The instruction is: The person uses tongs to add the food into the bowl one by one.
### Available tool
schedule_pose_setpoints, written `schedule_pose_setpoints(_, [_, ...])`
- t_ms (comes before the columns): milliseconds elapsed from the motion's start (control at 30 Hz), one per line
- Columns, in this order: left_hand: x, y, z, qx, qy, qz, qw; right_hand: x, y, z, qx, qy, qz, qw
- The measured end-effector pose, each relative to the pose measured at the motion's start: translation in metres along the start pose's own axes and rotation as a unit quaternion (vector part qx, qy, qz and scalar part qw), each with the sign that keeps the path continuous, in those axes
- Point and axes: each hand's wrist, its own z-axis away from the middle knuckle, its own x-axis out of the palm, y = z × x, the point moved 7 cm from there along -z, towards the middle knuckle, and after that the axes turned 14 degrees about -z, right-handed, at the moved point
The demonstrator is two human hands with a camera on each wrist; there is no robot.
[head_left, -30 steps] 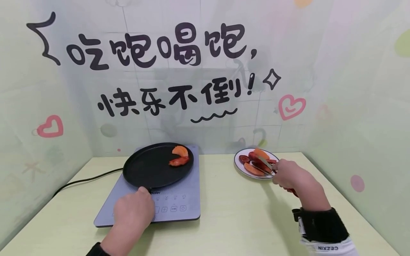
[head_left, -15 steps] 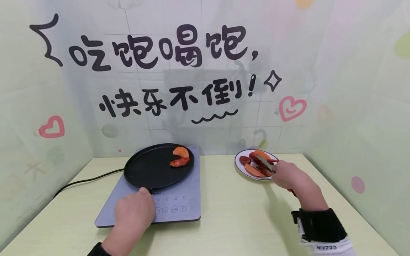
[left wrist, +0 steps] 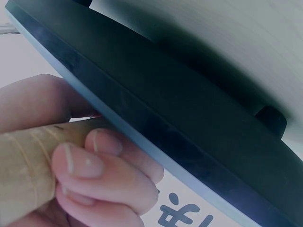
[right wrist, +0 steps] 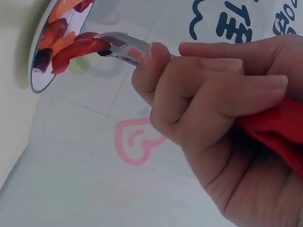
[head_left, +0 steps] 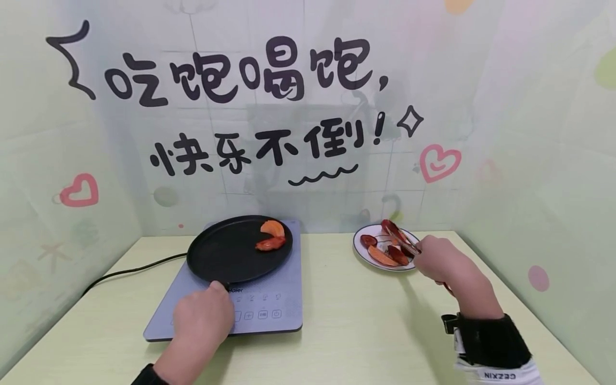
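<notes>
My left hand [head_left: 203,314] grips the handle of a flat black frying pan [head_left: 223,251]. In the left wrist view, the fingers curl round the pan's light wood-coloured handle [left wrist: 26,163]. An orange wedge [head_left: 272,228] and a glossy reddish piece of food [head_left: 270,244] lie at the pan's right side. My right hand [head_left: 445,263] holds metal tongs [right wrist: 124,46] with a red handle. Between the tong tips is a long dark-red piece of food [right wrist: 80,51], over the white plate [head_left: 357,251]. Other orange and dark-red pieces lie on that plate.
Under the pan sits a grey induction cooker [head_left: 284,289] with touch controls, at the table's left. Its black cord [head_left: 139,268] runs off to the left. A printed fabric backdrop [head_left: 308,203] stands behind the table [head_left: 346,321] and along both sides.
The tongs have closed on a dark-red piece on the plate and raised it slightly at the far side. My left hand and the pan stay in place.
</notes>
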Motion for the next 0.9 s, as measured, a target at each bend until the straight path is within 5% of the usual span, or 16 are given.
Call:
schedule_pose_setpoints(367, [0.0,-0.001,0.0,-0.003,-0.008,0.001,1.0,-0.005,-0.011,0.008,-0.022,-0.002,-0.071,0.9972])
schedule_pose_setpoints(600, [-0.001,0.0,0.002,0.001,0.008,-0.003,1.0,-0.001,-0.02,0.013,-0.035,-0.029,-0.157,0.9866])
schedule_pose_setpoints(900, [0.0,0.0,0.002,0.001,0.004,-0.008,1.0,0.002,-0.029,0.015,-0.055,-0.041,-0.204,0.9765])
